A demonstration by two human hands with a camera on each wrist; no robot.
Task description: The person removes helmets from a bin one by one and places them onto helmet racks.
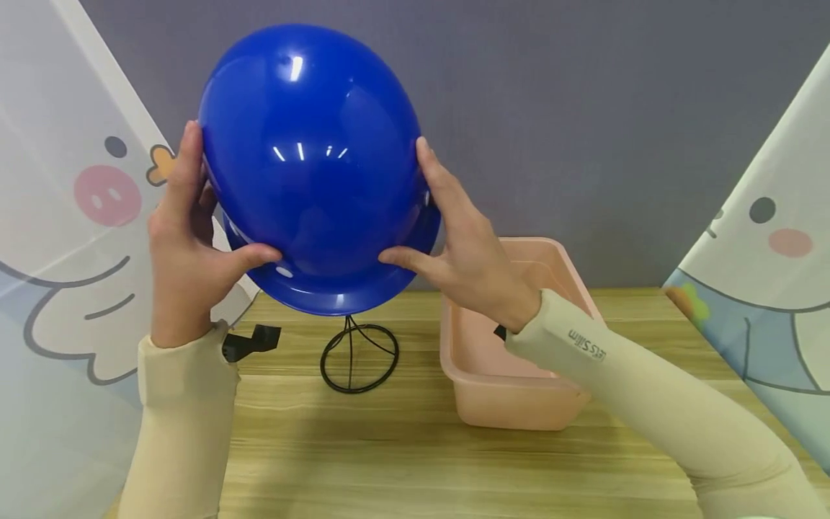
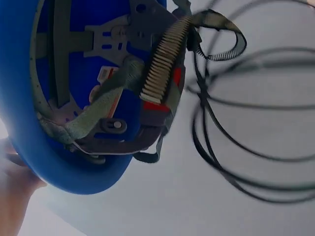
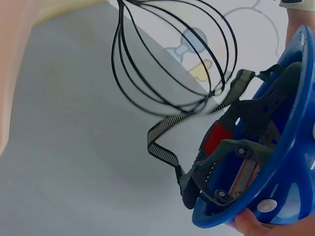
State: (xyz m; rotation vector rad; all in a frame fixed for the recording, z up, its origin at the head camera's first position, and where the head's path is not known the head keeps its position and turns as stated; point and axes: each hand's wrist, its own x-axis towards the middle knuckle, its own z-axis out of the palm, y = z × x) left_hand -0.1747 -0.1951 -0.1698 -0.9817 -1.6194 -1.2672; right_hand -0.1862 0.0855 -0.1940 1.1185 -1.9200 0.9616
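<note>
A blue hard hat (image 1: 318, 144) is held up between both hands, its glossy shell toward the head camera. On its left side the left hand (image 1: 184, 238) grips it, thumb at the brim. Opposite, the right hand (image 1: 467, 245) holds it with the thumb near the brim and fingers along the shell. Both wrist views show the hat's inside, with grey suspension bands and a ribbed chin strap (image 2: 165, 61) hanging out. Below the hat stands a black wire stand (image 1: 351, 346), whose upper part is hidden in the head view. Its curved wires (image 3: 123, 39) lie close to the strap.
A pink plastic bin (image 1: 512, 404) stands on the wooden table (image 1: 363, 461) to the right of the stand, under the right forearm. Behind is a grey wall panel (image 1: 583, 130). Cartoon-printed sheets (image 1: 58, 216) flank both sides.
</note>
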